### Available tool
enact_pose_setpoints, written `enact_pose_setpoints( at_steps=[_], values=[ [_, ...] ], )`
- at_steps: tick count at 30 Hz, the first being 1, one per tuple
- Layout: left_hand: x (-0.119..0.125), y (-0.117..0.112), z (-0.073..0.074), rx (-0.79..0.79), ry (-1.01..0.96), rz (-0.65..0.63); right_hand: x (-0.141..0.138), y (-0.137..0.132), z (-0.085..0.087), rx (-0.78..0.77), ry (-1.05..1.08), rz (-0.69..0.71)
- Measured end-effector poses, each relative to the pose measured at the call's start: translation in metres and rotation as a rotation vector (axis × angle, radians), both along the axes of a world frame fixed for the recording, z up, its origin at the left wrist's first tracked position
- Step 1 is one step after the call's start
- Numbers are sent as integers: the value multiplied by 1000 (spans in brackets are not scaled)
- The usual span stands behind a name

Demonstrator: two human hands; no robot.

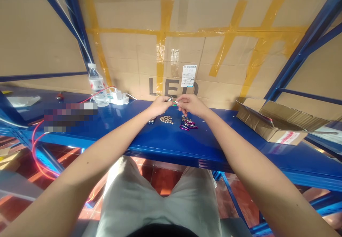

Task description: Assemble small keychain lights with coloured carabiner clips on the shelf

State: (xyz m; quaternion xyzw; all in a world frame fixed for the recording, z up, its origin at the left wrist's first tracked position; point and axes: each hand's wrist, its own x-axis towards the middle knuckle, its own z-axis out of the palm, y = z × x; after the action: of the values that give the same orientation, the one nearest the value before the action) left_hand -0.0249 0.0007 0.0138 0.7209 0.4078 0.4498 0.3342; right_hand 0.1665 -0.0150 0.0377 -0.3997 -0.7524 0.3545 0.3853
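Observation:
Both my hands meet above the blue shelf [171, 140], fingers pinched together. My left hand [159, 106] pinches a small silvery metal piece at its fingertips. My right hand [190, 104] pinches a small green clip that touches that piece. Below them on the shelf lie a little pile of silvery metal beads [166, 119] and a heap of purple and pink clips [187, 124]. A couple of stray metal pieces [151, 121] lie left of the pile.
A water bottle [96, 84] and a white power strip [119, 97] with a red cable [37, 148] stand at the back left. An open cardboard box [275, 122] lies at the right. A taped cardboard wall [213, 44] closes the back.

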Motion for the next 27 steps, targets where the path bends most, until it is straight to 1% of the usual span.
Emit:
enact_pose_setpoints(
  at_steps=[2, 8, 12, 16, 18, 19, 20, 23, 24, 25, 27],
  values=[
    [0, 2, -1, -3, -32, -10, -1, 0, -1, -18, 48, 7],
    [0, 4, -3, -36, -99, -37, -8, 5, -8, 42, 189, -36],
    [2, 1, -1, -22, -89, -17, -11, 8, -11, 38, 215, -86],
    [6, -3, 1, 0, -162, -20, -13, 8, -13, 2, 215, -67],
    [6, -4, 1, 22, -182, -27, -13, 7, -14, 34, 101, -69],
    [6, -4, 1, 36, -180, -27, -13, 6, -14, 90, 6, -78],
    [5, -3, 0, 55, -165, -26, -12, 6, -14, 173, -106, -93],
    [3, -3, 0, 132, -62, -8, -10, 3, -12, 494, -445, -151],
    [2, -3, -1, 155, -26, -1, -10, 3, -11, 556, -541, -169],
    [2, -3, -1, 170, 3, 5, -10, 2, -11, 582, -621, -185],
    [1, -1, -3, 172, 23, 19, -10, 0, -10, 569, -723, -189]
  ],
)
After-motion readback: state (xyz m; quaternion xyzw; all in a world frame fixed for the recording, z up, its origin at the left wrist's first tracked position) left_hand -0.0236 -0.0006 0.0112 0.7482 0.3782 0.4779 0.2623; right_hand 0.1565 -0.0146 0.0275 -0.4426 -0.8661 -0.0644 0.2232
